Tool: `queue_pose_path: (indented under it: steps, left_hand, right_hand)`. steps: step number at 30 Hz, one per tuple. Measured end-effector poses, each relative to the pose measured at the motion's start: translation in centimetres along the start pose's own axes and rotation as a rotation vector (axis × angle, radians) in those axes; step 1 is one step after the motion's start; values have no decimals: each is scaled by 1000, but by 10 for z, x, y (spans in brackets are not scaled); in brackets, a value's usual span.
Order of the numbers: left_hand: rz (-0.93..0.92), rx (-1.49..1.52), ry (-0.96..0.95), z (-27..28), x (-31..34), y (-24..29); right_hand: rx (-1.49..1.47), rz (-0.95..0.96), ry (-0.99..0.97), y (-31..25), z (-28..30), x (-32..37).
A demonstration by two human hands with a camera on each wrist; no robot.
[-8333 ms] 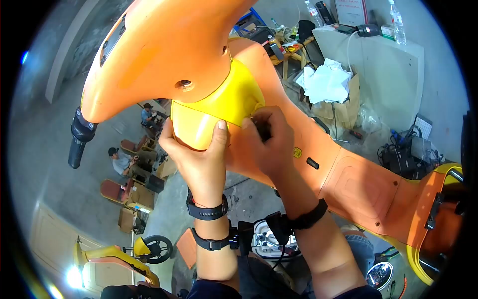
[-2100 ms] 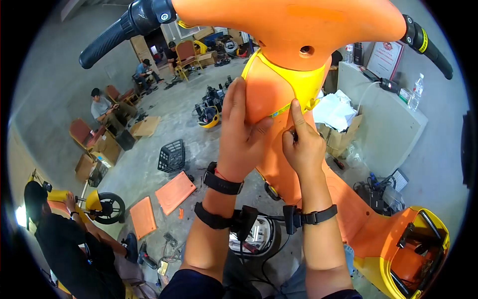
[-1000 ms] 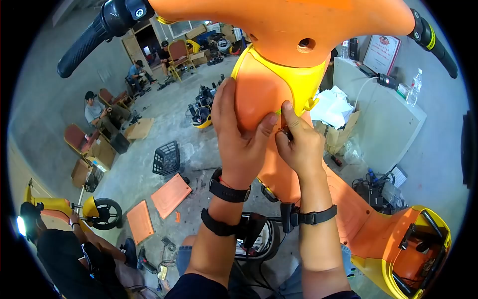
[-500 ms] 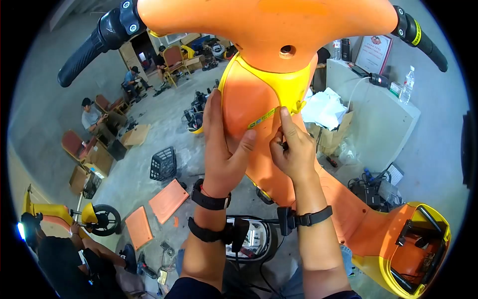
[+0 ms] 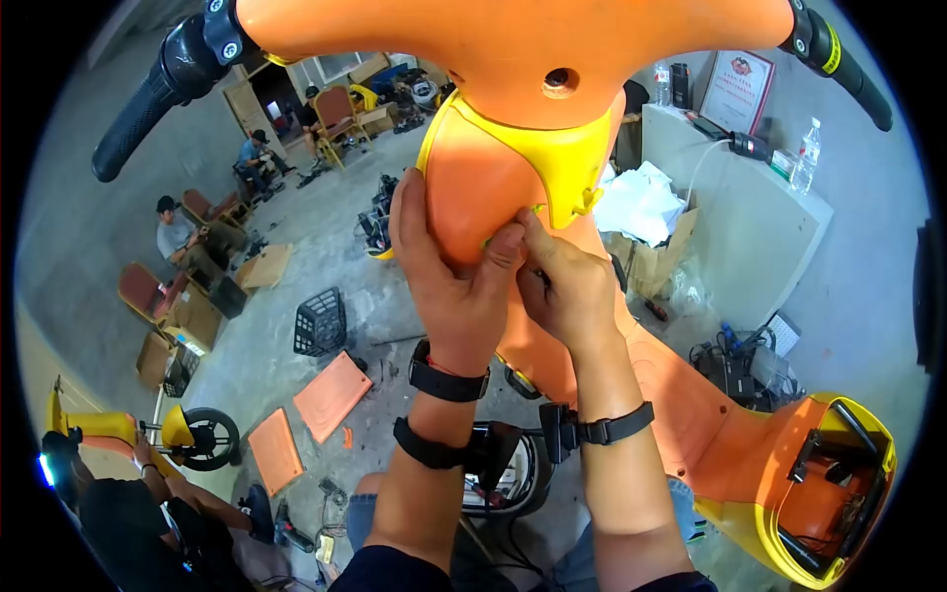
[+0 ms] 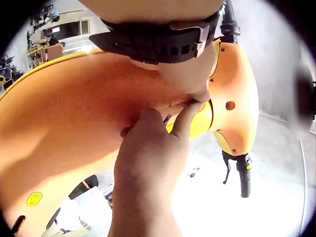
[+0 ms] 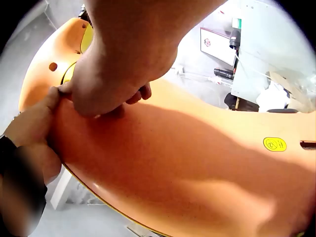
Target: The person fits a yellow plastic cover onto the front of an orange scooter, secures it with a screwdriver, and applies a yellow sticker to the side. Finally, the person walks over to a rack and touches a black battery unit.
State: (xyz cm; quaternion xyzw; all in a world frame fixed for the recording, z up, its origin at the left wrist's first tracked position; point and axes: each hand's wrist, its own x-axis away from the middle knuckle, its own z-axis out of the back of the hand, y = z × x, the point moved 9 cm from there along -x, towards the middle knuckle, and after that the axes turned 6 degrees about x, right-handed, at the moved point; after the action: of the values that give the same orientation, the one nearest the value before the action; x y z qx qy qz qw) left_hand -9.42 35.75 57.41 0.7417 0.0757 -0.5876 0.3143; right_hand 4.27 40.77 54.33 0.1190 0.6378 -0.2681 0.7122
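Note:
An orange scooter fills the head view, its handlebar cover [image 5: 513, 39] at the top and a yellow collar [image 5: 562, 158] below it. My left hand [image 5: 449, 281] wraps the orange steering column [image 5: 464, 187], fingers up its left side and thumb across the front. My right hand [image 5: 572, 291] is curled against the column just under the collar's lower edge. It pinches a small dark tool [image 5: 539, 280], and its fingertips meet the left thumb. The left wrist view shows the right hand [image 6: 153, 158] pressed at the collar [image 6: 200, 121]. In the right wrist view the right hand [image 7: 118, 74] touches the left hand [image 7: 29, 128].
Black handlebar grips [image 5: 138, 109] [image 5: 843, 74] stick out to both sides. A white counter [image 5: 750, 227] and a box of white paper [image 5: 641, 202] stand to the right. A black crate [image 5: 318, 321] and orange panels [image 5: 330, 395] lie on the floor. Seated people [image 5: 178, 232] are at the left.
My right forefinger has slid down off the yellow collar edge and curled in to meet the left thumb, which moved up. The yellow marked strip seen before is now covered.

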Motion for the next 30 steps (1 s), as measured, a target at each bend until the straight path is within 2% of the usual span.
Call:
queue_pose_path:
  steps: [2,4,9,13,16,17,19,21,22,30]
  left_hand:
    - [-18,-40,-10,2,-2,3]
    - [-118,-259,-77,0,-4,15]
    - [31,-107,-195,5,-8,18]
    - [108,-23,-274,2,-10,21]
    - [72,-75,-283,1,-8,21]
    - [72,-77,-282,-2,-5,15]
    - [48,19,-131,0,-2,5]
    - [36,-3,-72,-5,-1,0]
    - [23,-31,-14,-2,-1,0]
    - [11,-67,-50,4,-3,8]
  right_hand:
    - [54,1,-26,4,0,-3]
    - [75,-17,-3,13,4,-5]
    - [96,-78,-69,16,5,-3]
    - [-92,-32,86,14,18,1]
    - [-53,14,147,11,27,-3]
    - [-44,28,148,9,28,-4]
    - [-69,16,104,4,23,-4]
    - [-64,65,24,-4,12,-4]
    - [-96,23,16,-3,8,-4]
    - [48,8,-32,7,7,-6]
